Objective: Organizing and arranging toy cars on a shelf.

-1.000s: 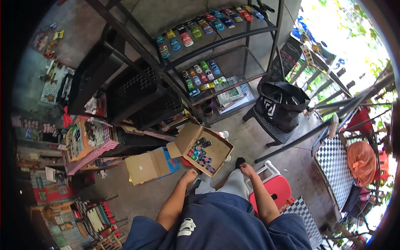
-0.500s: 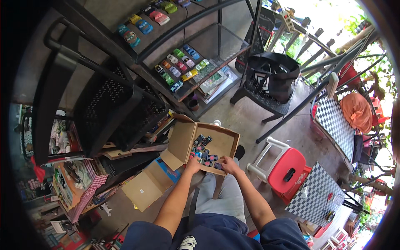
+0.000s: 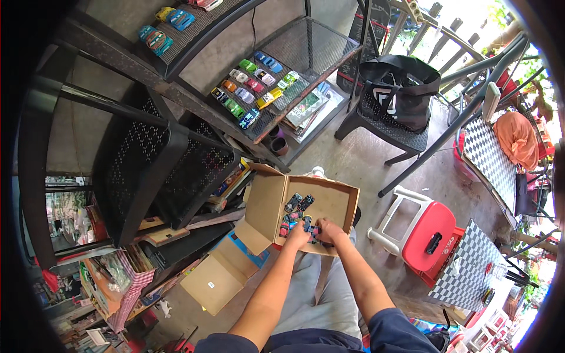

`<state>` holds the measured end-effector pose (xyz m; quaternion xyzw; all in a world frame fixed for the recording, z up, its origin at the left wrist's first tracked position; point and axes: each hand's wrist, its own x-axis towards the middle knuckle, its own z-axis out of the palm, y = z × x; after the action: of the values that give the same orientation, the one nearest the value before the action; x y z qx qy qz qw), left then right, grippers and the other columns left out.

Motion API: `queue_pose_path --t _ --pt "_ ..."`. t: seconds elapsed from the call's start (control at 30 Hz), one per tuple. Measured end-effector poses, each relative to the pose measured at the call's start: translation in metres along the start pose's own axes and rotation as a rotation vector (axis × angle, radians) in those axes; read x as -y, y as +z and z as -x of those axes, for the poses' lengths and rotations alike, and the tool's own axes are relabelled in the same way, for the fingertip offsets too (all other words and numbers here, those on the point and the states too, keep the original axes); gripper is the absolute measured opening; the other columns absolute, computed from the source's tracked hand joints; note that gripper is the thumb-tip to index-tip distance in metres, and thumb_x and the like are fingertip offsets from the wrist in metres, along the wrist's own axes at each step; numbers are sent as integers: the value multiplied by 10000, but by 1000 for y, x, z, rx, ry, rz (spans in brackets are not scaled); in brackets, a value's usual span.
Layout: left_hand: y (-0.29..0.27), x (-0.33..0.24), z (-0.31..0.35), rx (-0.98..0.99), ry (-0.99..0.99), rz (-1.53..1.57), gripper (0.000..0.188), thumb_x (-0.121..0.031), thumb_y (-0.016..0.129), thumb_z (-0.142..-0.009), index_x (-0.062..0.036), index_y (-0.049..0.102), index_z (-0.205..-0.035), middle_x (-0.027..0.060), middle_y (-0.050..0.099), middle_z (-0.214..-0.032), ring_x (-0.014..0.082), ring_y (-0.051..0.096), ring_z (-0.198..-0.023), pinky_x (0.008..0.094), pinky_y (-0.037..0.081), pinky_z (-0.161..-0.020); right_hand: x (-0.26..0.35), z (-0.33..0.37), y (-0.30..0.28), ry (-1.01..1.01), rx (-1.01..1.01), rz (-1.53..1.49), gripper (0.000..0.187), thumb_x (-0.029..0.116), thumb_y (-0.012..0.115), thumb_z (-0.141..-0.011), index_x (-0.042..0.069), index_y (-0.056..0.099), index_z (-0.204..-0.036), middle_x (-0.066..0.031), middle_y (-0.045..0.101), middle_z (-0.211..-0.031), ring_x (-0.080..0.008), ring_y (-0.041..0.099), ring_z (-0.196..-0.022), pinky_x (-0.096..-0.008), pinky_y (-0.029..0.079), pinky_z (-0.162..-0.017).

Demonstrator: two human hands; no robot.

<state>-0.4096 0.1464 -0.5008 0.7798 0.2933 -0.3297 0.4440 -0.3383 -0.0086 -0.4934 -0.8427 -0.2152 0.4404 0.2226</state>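
An open cardboard box (image 3: 335, 203) rests in front of my legs, its lid folded over to the left. Several small dark toy cars (image 3: 292, 203) lie inside it, some with pink and blue parts. My left hand (image 3: 298, 237) reaches over the near left part of the box, its fingers closed on a small dark-blue toy car (image 3: 307, 223). Close beside it, my right hand (image 3: 331, 231) is in the box with its fingers curled down among the cars; what they hold is hidden.
Beyond the box, a metal rack (image 3: 265, 132) carries rows of colourful toy cars. Black plastic chairs (image 3: 203, 167) stand at left. A black chair with a bag (image 3: 400, 97) is ahead. A red-topped stool (image 3: 428, 235) stands at right, an open flattened carton (image 3: 215, 282) lower left.
My right hand has moved inward from the box's near right edge to the cars. Both hands are now closer together. The whole view has shifted.
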Motion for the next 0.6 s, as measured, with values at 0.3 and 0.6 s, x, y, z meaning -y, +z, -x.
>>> queue_pose_path --t 0.3,0.6 --pt "7 -15 9 5 -13 -17 639 -256 578 -849 43 318 -1351 315 433 -1314 426 435 -1229 451 363 -1027 -15 21 22 175 -4 -151 386 298 639 -772 19 598 -1036 -238 635 -1009 -391 593 -977 -431 468 -860" --pt "7 -46 37 174 -101 -354 621 -380 546 -875 -25 377 -1355 232 455 -1348 364 473 -1234 458 399 -1011 -14 18 19 257 60 -289 450 326 553 -821 -39 592 -1081 -298 608 -1071 -411 575 -1058 -433 445 -917"
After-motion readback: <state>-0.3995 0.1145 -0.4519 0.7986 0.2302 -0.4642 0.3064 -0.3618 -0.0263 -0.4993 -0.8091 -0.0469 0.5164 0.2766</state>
